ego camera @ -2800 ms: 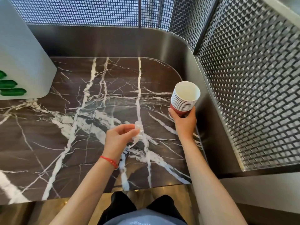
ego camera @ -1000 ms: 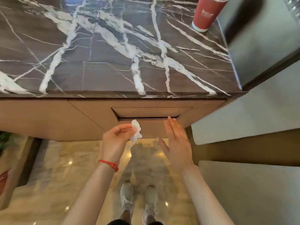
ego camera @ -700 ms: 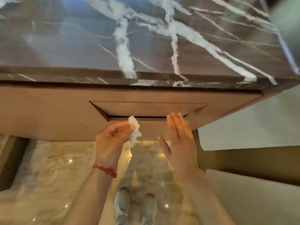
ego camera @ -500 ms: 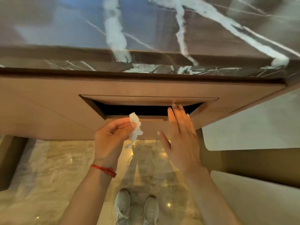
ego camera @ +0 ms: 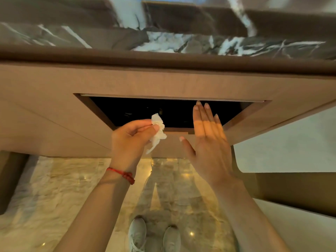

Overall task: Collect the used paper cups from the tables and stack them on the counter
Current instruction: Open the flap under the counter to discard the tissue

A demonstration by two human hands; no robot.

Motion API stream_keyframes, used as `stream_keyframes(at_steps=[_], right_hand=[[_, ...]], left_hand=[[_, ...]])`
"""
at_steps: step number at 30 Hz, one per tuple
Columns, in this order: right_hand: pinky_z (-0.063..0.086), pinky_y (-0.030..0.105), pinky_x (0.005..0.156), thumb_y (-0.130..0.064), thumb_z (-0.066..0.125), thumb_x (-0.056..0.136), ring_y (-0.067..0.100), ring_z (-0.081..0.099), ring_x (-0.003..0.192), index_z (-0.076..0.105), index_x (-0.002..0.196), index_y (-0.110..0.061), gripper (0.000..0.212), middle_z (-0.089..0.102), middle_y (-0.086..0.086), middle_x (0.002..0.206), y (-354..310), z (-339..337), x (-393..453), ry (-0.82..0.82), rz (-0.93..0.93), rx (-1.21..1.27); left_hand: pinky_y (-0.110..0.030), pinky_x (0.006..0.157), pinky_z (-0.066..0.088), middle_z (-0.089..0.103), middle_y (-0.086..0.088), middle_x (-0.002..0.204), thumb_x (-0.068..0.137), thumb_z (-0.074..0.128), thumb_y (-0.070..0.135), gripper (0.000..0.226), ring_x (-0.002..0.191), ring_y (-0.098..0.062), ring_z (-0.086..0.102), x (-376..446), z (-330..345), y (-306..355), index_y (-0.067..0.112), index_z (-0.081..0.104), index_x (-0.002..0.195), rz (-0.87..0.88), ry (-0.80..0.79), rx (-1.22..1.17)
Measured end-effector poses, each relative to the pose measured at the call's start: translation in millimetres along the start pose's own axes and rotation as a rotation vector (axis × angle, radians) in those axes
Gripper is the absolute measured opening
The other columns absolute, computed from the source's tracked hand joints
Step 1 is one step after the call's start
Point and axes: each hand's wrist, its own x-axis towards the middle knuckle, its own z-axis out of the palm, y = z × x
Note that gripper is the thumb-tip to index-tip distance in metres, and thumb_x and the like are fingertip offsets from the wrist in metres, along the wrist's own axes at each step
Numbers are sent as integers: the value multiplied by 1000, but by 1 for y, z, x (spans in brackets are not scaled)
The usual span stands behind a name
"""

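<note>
The brown wooden flap [ego camera: 179, 132] has swung further inward since a moment ago, baring a wider dark opening [ego camera: 163, 111] under the dark white-veined marble worktop [ego camera: 181, 40]. The right hand [ego camera: 207, 142] presses it with flat, straight fingers. The left hand [ego camera: 131, 140], arm raised, pinches a crumpled white tissue [ego camera: 157, 132] at the opening's lower edge. The paper cups are out of view.

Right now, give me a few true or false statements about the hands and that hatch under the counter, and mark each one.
1. The left hand pinches a crumpled tissue. True.
2. The right hand grips a paper cup. False: it holds nothing, its fingers straight at the hatch.
3. The hatch is closed. False: it shows a dark opening.
4. A red bracelet is on the left wrist. True.
5. The tissue is already inside the opening. False: it is pinched in front of the lower edge.
</note>
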Motion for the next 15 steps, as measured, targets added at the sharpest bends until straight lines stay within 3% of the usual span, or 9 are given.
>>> stream_keyframes(at_steps=[3, 7, 10, 12, 15], right_hand=[[18, 42, 116, -39, 38, 95, 30, 25, 141, 27, 143, 2, 64, 31, 17, 150, 1, 0, 3, 19, -18, -21], [21, 43, 115, -38, 47, 95, 30, 30, 139, 33, 140, 4, 63, 37, 18, 147, 3, 0, 8, 83, -37, -39], [24, 44, 114, -37, 50, 93, 30, 31, 138, 34, 139, 4, 64, 39, 19, 145, 3, 2, 9, 113, -28, -20], [22, 42, 115, -39, 46, 94, 29, 28, 139, 32, 140, 4, 65, 37, 19, 147, 3, 2, 10, 91, -26, -12], [20, 42, 116, -41, 39, 94, 28, 25, 141, 28, 142, 3, 66, 33, 18, 149, 3, 1, 9, 48, -22, -3]], left_hand=[[-17, 57, 53, 70, 7, 58, 77, 70, 4, 15, 59, -7, 66, 10, 6, -1, 18, 71, 74, 5, -30, -9], [-18, 48, 49, 64, 5, 47, 76, 72, 2, 12, 55, -8, 66, 29, 17, -5, 12, 68, 71, -76, 28, -61], [-15, 50, 52, 63, 9, 45, 80, 70, 6, 14, 48, -1, 61, 43, 26, -7, 15, 66, 69, -124, 72, -94], [-13, 50, 53, 66, 8, 54, 85, 65, 8, 17, 53, -2, 63, 53, 32, -6, 15, 63, 69, -208, 109, -162], [-18, 61, 56, 63, -4, 86, 89, 61, 14, 11, 77, -13, 64, 64, 36, -5, 12, 59, 79, -354, 132, -251]])
